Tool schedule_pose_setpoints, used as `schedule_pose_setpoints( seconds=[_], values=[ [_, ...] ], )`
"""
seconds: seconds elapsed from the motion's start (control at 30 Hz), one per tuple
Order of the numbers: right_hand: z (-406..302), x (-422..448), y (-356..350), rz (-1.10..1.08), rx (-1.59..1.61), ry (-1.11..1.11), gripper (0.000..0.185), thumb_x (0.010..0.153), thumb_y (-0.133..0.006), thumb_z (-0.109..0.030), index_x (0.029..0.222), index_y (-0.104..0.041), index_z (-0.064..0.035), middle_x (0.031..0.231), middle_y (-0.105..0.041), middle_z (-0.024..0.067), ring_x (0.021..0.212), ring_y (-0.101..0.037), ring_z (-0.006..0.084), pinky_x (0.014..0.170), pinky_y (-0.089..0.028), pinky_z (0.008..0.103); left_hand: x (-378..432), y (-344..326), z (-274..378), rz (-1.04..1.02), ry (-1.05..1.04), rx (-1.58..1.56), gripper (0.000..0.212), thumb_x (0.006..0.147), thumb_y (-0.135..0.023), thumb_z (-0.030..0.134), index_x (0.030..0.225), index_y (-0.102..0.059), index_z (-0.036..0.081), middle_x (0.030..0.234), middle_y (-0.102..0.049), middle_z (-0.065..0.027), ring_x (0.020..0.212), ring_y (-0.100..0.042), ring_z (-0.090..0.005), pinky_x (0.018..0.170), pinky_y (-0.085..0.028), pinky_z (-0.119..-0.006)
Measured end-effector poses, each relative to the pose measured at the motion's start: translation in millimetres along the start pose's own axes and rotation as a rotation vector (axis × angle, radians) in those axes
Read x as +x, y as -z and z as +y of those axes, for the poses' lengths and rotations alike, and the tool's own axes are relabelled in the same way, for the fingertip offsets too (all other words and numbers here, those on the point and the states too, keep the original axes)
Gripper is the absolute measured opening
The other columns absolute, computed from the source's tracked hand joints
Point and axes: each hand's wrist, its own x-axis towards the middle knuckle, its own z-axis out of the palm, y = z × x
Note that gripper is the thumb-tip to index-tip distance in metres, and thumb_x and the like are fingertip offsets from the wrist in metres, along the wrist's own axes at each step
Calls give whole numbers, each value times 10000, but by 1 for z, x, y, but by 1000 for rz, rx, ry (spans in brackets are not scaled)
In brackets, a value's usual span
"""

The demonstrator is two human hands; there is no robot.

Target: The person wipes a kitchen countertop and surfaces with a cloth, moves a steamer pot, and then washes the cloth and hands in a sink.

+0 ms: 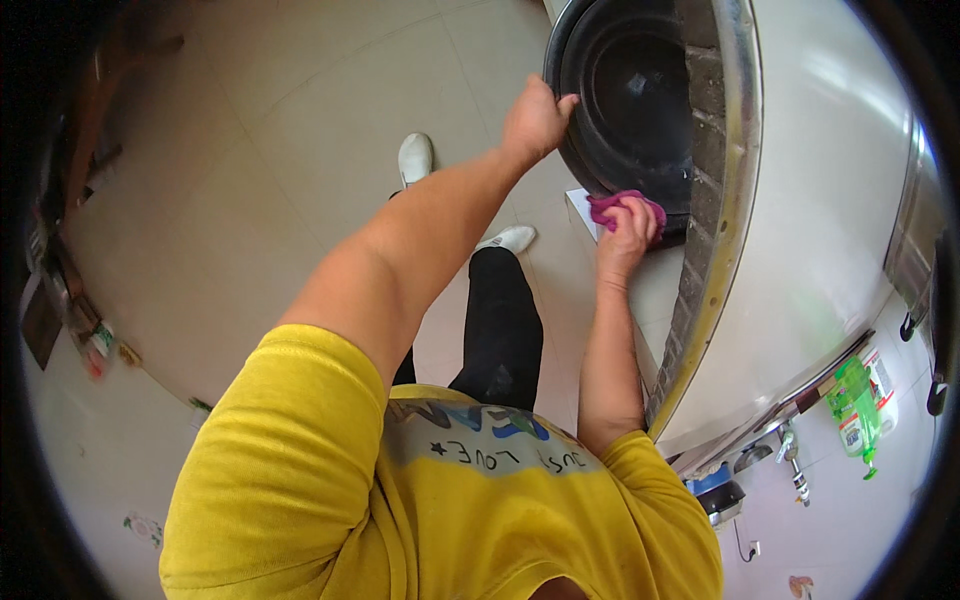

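Note:
A large round black pan or basin (637, 82) stands at the upper right, its far side hidden beneath the edge of a counter (810, 187). The fingers of my left hand (538, 120) are curled over its near left rim, with the thumb on the inner side. My right hand (631, 229) presses a crumpled magenta cloth (607, 210) to the lower rim of the pan. A small white panel or box edge (581, 210) shows just left of the cloth.
The counter's brick-like, metal-trimmed edge runs close to my right arm. A green pump bottle (855, 405), a white bottle (883, 386) and a tap (787, 450) are at the lower right. My white shoes (415, 159) stand on the tiled floor (315, 150). Blurred items line the far left.

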Motion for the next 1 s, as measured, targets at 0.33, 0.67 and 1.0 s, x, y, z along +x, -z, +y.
schedule_pose_setpoints(
  seconds=[0.33,0.67,1.0],
  values=[
    [74,-3,25,326,171,-596,256,608,-454,67,799,-579,-48,868,-559,108,878,-504,293,840,-381,370,45,16,4,24,-111,224,484,762,-556,376,976,-428,-39,919,-554,-242,882,-533,-364,753,-428,-396],
    [5,9,6,63,-85,-663,400,691,-449,-92,1075,-504,4,1111,-439,218,1022,-427,335,893,-328,370,48,42,27,-83,-101,252,406,807,-486,326,981,-413,-33,938,-541,-261,909,-508,-395,767,-408,-435],
    [-72,12,-32,33,70,-485,358,680,-443,17,1032,-495,56,996,-429,175,913,-461,310,816,-380,352,56,43,43,-137,-70,207,403,808,-486,337,972,-413,-24,937,-540,-265,907,-514,-390,765,-407,-442]
  ],
)
